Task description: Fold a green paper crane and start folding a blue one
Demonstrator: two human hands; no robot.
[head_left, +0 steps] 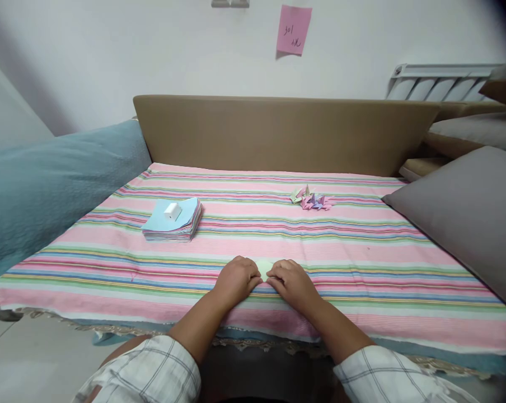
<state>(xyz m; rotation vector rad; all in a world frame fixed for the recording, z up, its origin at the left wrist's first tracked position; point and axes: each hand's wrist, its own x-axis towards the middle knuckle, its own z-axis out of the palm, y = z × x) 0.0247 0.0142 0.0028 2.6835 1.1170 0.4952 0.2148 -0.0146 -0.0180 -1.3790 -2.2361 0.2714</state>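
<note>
A small pale green paper lies on the striped cloth between my two hands. My left hand grips its left edge, fingers closed with the thumb toward me. On the opposite side, my right hand holds the right edge, thumb and fingers pressed together. Parts of the paper are hidden under the fingers. Farther back to the right sits a cluster of folded paper pieces in pink, purple and green. To the left stands a stack of paper with a blue top sheet, and a white cube-shaped object rests on it.
A brown backrest rises behind the cloth. Grey cushions lean at the right, and a blue-covered armrest borders the left. A pink note hangs on the wall, with a radiator at the right. The cloth's front edge is near my forearms.
</note>
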